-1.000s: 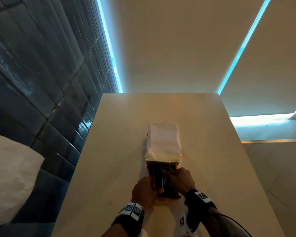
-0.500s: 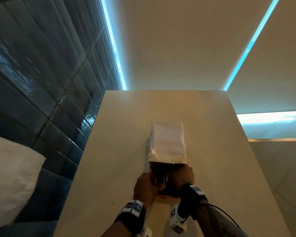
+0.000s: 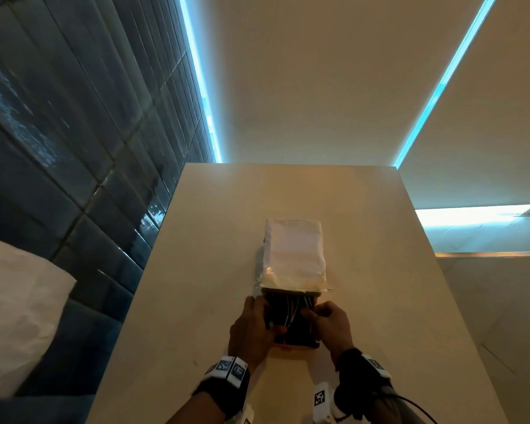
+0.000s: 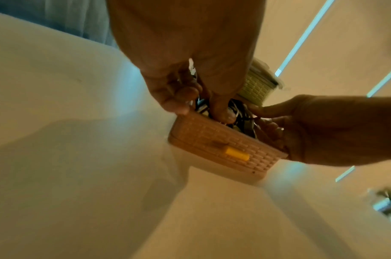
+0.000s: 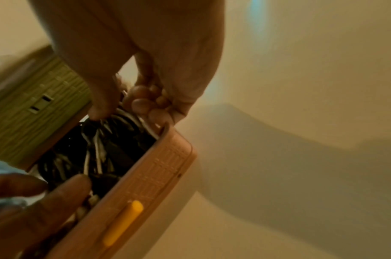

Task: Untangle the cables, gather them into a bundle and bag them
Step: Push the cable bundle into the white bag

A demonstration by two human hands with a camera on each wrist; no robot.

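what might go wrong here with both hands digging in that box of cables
The black and white cables lie tangled in the small pink textured box; pulling a few could drag the whole knot out. The left hand and right hand both crowd the opening, so the box could slide on the beige table.

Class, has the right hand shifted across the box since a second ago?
Yes, rightward: the right hand went from over the middle of the box to its right edge.
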